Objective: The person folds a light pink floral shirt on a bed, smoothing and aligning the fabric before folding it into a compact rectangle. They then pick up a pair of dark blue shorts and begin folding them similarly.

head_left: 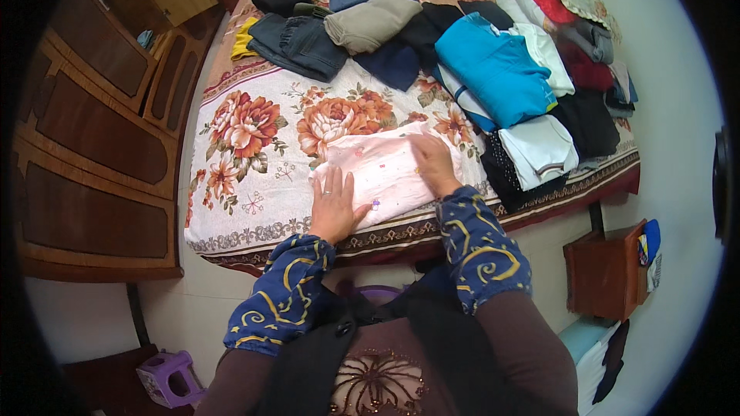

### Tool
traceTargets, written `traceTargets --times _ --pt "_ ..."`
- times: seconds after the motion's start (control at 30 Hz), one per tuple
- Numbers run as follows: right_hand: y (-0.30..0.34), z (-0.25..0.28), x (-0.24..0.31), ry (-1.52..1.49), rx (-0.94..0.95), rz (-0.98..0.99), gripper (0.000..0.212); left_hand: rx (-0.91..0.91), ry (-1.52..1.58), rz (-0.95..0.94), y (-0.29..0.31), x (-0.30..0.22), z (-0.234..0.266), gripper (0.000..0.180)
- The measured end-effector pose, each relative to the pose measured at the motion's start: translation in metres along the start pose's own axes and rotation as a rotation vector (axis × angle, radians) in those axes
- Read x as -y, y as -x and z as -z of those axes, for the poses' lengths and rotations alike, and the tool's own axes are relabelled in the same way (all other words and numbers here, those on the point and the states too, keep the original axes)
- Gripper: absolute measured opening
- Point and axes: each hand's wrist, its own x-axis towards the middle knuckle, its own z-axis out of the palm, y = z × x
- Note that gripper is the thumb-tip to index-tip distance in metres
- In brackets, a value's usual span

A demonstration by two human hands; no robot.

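Observation:
A pale pink garment (385, 170) with small printed figures lies spread in a flat, roughly rectangular shape near the front edge of the bed. On its left end rests my left hand (336, 206), fingers apart and flat on the cloth, a ring on one finger. My right hand (435, 163) lies on the garment's right part, its fingers stretched toward the far edge; its palm side is hidden. Both forearms wear blue sleeve covers (486, 254) with yellow swirls.
Folded clothes lie beyond and to the right: a bright blue garment (497, 69), a white one (539, 152), dark jeans (299, 48) and a beige piece (373, 21). The bed has a floral cover (250, 127). A wooden wardrobe (100, 139) stands left, a nightstand (605, 271) right, a purple stool (169, 377) lower left.

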Motion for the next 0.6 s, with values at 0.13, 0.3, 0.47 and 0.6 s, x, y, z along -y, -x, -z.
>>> traceTargets --times 0.13,0.3,0.47,0.6 --pt "-0.007 0.002 -0.002 0.047 -0.26 -0.307 0.017 -0.071 0.077 0.113 -0.007 0.001 0.008 0.057" --pt "-0.023 -0.014 0.02 0.351 -0.178 -0.199 0.019 -0.358 0.199 0.157 -0.065 0.014 0.018 0.039" --pt "-0.037 -0.021 0.028 0.344 -0.028 -0.361 0.019 -0.315 0.246 0.2 -0.101 0.021 -0.002 0.022" --pt "-0.031 -0.028 0.004 0.287 -0.074 -0.339 0.022 -0.23 0.357 0.237 -0.11 0.02 -0.014 0.009"
